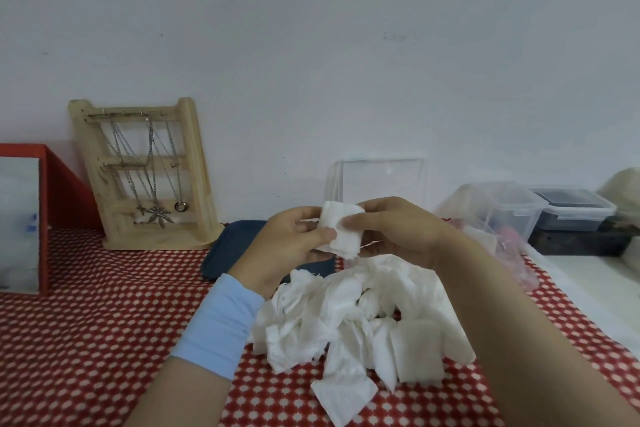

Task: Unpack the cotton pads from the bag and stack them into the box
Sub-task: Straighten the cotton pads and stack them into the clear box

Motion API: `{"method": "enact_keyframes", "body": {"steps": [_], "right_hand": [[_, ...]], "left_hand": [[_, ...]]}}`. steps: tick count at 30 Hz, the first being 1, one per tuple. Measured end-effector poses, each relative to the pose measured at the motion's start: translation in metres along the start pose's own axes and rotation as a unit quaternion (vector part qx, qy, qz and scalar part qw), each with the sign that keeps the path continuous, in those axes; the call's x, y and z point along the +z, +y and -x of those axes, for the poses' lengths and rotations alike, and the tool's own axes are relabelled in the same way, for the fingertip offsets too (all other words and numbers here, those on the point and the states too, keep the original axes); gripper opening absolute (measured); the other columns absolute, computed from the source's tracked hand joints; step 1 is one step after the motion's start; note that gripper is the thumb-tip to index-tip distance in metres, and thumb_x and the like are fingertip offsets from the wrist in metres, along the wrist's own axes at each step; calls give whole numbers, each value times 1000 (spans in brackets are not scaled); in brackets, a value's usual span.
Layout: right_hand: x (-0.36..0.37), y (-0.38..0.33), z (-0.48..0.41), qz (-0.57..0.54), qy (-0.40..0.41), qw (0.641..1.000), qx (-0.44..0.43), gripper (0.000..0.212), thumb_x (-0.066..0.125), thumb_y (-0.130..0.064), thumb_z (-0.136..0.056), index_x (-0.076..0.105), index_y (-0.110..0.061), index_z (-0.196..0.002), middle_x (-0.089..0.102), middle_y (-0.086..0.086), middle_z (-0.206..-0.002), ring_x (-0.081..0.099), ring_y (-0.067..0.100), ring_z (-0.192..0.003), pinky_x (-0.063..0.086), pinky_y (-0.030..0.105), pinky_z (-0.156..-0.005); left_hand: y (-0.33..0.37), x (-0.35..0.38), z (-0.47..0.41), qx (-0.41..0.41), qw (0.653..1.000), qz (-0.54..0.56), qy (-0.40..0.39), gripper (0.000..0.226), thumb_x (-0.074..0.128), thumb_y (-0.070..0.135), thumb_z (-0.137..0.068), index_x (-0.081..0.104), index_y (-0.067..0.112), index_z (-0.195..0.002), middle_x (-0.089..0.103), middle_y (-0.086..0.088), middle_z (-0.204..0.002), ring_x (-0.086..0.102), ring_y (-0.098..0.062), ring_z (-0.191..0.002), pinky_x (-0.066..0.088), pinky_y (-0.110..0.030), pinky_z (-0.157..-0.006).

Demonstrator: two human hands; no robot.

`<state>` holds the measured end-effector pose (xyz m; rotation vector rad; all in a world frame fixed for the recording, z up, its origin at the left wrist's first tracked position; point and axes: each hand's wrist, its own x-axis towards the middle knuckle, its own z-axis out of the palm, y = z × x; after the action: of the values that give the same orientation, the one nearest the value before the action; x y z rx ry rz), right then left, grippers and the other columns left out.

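Observation:
Both hands hold a small stack of white cotton pads (341, 230) above the table. My left hand (287, 246) pinches it from the left with the thumb on its front. My right hand (394, 229) grips its right side. Below them a loose heap of cotton pads (360, 319) lies on the red patterned cloth. A clear plastic box (381, 180) stands open just behind the hands, against the wall. A crumpled clear plastic bag (498, 236) lies to the right of my right hand.
A wooden jewellery stand (149, 177) with necklaces stands at the back left, next to a red box (59, 198). A dark blue tray (235, 246) lies behind my left hand. Lidded plastic containers (568, 211) sit at the back right on a black case.

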<state>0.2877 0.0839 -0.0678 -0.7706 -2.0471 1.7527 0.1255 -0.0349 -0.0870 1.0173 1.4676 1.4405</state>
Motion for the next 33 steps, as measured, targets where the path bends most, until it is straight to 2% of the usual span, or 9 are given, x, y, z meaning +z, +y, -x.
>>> {"method": "enact_keyframes", "body": {"steps": [5, 9, 12, 16, 21, 24, 26, 29, 33], "right_hand": [[-33, -21, -9, 81, -13, 996, 29, 24, 70, -20, -92, 73, -4, -110, 76, 14, -101, 69, 20, -82, 54, 33, -74], [-66, -27, -23, 173, 108, 978, 40, 20, 72, -19, -90, 70, -8, -107, 77, 12, -98, 75, 20, -80, 53, 28, -64], [-84, -22, -35, 311, 196, 927, 78, 22, 76, -21, -86, 69, -5, -100, 77, 13, -86, 76, 21, -76, 55, 27, -60], [-82, -11, -48, 420, 173, 883, 122, 29, 79, -21, -81, 58, -7, -67, 60, 2, -50, 70, 19, -58, 44, 22, -46], [-62, 11, -70, 473, 151, 856, 143, 28, 82, -24, -77, 58, -11, -72, 69, 3, -66, 70, 19, -59, 60, 30, -62], [-50, 21, -80, 504, 182, 833, 135, 28, 79, -23, -75, 52, -14, -73, 62, 1, -70, 60, 18, -58, 48, 24, -52], [-43, 26, -86, 488, 194, 840, 135, 29, 79, -24, -76, 53, -14, -70, 61, 0, -65, 57, 17, -53, 43, 21, -47], [-35, 31, -91, 387, 182, 889, 162, 32, 74, -30, -87, 58, -9, -69, 67, 5, -58, 63, 18, -48, 49, 22, -49], [-41, 18, -83, 185, 137, 945, 234, 38, 51, -36, -102, 62, 0, -100, 77, 15, -92, 75, 31, -81, 52, 33, -71]], "left_hand": [[25, 11, -22, 16, 995, -95, -9, 56, 75, 9, -90, 51, 18, -139, 73, -9, -114, 76, -20, -96, 62, -28, -76], [37, 20, -61, 33, 973, -225, 27, 55, 73, 31, -91, 46, 26, -139, 66, 5, -117, 66, -15, -107, 53, -27, -90], [32, 26, -89, 46, 937, -345, 33, 39, 69, 21, -94, 59, 21, -131, 65, 5, -114, 63, -15, -104, 50, -28, -92], [16, 41, -109, 34, 850, -522, -67, 38, 67, 23, -96, 63, 19, -134, 59, -2, -139, 57, -21, -126, 42, -28, -103], [-1, 43, -121, 23, 803, -590, -81, 43, 69, 18, -93, 63, 19, -136, 57, -7, -140, 58, -27, -124, 42, -26, -94], [-4, 41, -122, 36, 806, -586, -77, 43, 70, 18, -92, 64, 17, -135, 59, -7, -138, 60, -28, -122, 44, -29, -97], [-7, 39, -122, 37, 813, -576, -77, 44, 71, 18, -92, 64, 16, -135, 59, -7, -139, 59, -28, -123, 46, -32, -102], [-9, 37, -119, 41, 817, -570, -82, 50, 69, 18, -92, 59, 14, -141, 57, -9, -143, 57, -28, -127, 46, -33, -105], [-11, 32, -112, 57, 828, -552, -81, 55, 62, 19, -96, 48, 14, -149, 52, -7, -147, 53, -25, -131, 43, -32, -106]]}}
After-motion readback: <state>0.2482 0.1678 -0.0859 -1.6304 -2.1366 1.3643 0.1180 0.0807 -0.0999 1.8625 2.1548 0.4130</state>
